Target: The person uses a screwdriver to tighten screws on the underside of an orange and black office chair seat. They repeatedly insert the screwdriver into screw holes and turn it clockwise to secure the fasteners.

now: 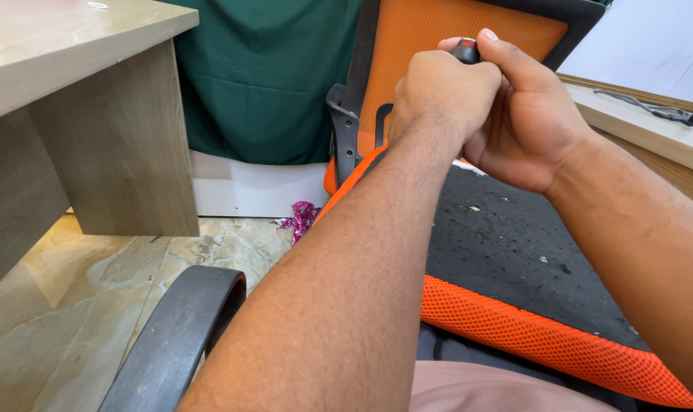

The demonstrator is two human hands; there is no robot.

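A small black-and-red handle (465, 50) sits high in view, against the orange mesh backrest (430, 30) of an office chair; the left hand (438, 95) is fisted tight around it, the right hand (526, 114) wrapped over, thumb on top — both clenched; below lies the black seat (514, 252), orange-edged; a wooden desk (95, 114) stands left

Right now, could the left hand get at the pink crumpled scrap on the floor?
Probably not directly: the left hand is clasped with the right hand on a dark handle, and the chair seat lies between it and the scrap.
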